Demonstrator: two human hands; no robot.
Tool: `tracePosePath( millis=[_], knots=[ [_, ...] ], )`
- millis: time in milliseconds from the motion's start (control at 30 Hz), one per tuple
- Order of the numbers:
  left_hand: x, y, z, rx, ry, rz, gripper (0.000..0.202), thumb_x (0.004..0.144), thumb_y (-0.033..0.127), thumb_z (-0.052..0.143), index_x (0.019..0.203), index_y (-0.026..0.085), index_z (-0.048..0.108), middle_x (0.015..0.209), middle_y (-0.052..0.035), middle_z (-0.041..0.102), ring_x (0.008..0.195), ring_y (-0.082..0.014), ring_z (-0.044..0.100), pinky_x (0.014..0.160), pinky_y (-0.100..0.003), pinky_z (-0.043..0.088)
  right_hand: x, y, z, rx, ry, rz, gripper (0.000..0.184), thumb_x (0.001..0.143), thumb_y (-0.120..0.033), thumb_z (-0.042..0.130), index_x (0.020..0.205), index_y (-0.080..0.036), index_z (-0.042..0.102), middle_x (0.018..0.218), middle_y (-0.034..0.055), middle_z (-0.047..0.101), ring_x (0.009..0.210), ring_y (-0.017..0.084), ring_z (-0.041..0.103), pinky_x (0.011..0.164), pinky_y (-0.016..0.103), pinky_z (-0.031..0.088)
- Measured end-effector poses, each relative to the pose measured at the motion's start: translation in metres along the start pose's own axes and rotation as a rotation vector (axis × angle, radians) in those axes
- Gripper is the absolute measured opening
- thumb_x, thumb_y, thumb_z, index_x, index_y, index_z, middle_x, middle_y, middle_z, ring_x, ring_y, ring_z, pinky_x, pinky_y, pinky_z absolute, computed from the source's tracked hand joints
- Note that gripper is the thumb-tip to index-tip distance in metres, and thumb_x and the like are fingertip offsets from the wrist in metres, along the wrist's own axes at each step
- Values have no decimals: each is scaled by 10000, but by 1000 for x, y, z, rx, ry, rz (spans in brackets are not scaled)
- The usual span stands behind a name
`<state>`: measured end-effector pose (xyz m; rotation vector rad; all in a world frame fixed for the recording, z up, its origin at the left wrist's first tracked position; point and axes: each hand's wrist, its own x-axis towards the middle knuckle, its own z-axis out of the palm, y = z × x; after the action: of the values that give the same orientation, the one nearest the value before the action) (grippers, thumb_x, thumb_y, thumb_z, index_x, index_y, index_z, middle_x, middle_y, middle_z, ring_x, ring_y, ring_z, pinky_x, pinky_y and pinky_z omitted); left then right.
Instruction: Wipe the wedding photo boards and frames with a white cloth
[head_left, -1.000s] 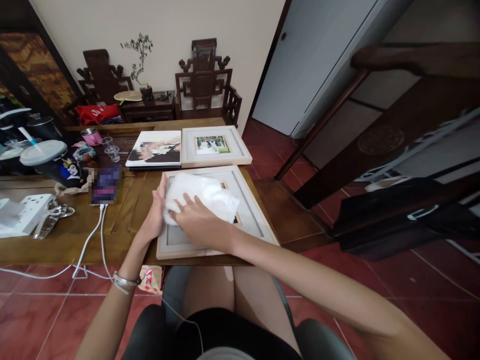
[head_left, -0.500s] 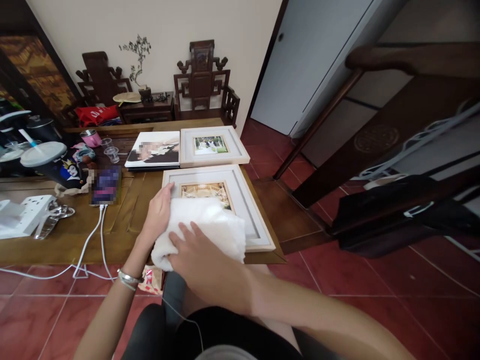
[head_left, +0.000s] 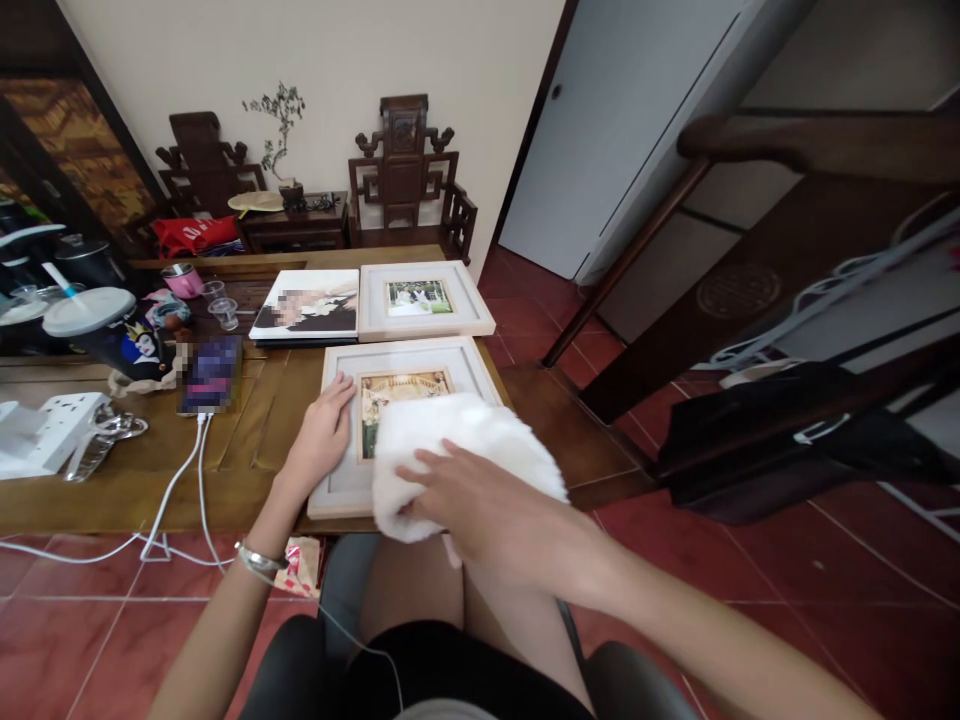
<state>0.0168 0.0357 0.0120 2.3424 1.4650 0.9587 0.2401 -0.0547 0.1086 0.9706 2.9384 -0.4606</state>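
My right hand (head_left: 472, 495) presses on a folded white cloth (head_left: 465, 430), its thumb tucked at the near fold. The cloth lies over the lower right part of a pale wooden picture frame (head_left: 341, 497) and covers some of the picture (head_left: 397, 385) inside. My left hand (head_left: 322, 430) rests with fingers stretched out along the left side of this frame. Touching or close behind it is a second picture frame (head_left: 469, 310) with an outdoor photo. To that one's left is a white-edged photo album or panel (head_left: 322, 290).
On the wooden table (head_left: 255, 490) at left are a phone (head_left: 211, 372) with white cables, a power strip (head_left: 64, 430), a lidded cup (head_left: 90, 312) and small clear cups (head_left: 223, 313). A dark wooden chair (head_left: 401, 165) stands behind; a carved chair back (head_left: 720, 280) is at right.
My right hand has slid the cloth to the right across the frame, uncovering its lower left corner. My left hand stays at the frame's left side.
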Motion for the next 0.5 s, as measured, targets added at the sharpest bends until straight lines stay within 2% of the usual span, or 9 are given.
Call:
tracePosePath(
  millis=[100, 200, 367, 500],
  knots=[
    [0, -3, -1, 16, -34, 11, 435, 889, 141, 365, 1240, 129, 620, 1380, -126, 569, 1376, -261, 415, 1146, -501, 345, 26, -8, 15, -39, 18, -101, 324, 761, -29, 511, 963, -155, 731, 1206, 132, 643, 1186, 323, 523, 1007, 521, 394],
    [0, -4, -3, 31, -74, 23, 440, 898, 149, 360, 1261, 119, 608, 1402, -134, 546, 1391, -264, 389, 1152, -506, 331, 24, -8, 18, -36, 29, -76, 300, 774, -47, 524, 978, -129, 729, 1300, 158, 601, 1248, 340, 486, 1049, 538, 360],
    [0, -2, -4, 55, -97, 31, 425, 946, 220, 349, 1272, 102, 597, 1411, -162, 530, 1394, -268, 387, 1145, -510, 340, -35, 14, 7, 5, 20, 155, 396, 743, 14, 475, 963, -171, 748, 1293, 132, 629, 1267, 307, 508, 1096, 537, 341],
    [1, 0, -4, 53, -129, 11, 438, 957, 238, 343, 1287, 77, 582, 1435, -170, 499, 1386, -271, 401, 1134, -508, 361, -72, 35, 10, -87, 87, 293, 450, 682, 27, 462, 915, -217, 760, 1276, 86, 650, 1312, 310, 475, 1134, 574, 284]
  ],
)
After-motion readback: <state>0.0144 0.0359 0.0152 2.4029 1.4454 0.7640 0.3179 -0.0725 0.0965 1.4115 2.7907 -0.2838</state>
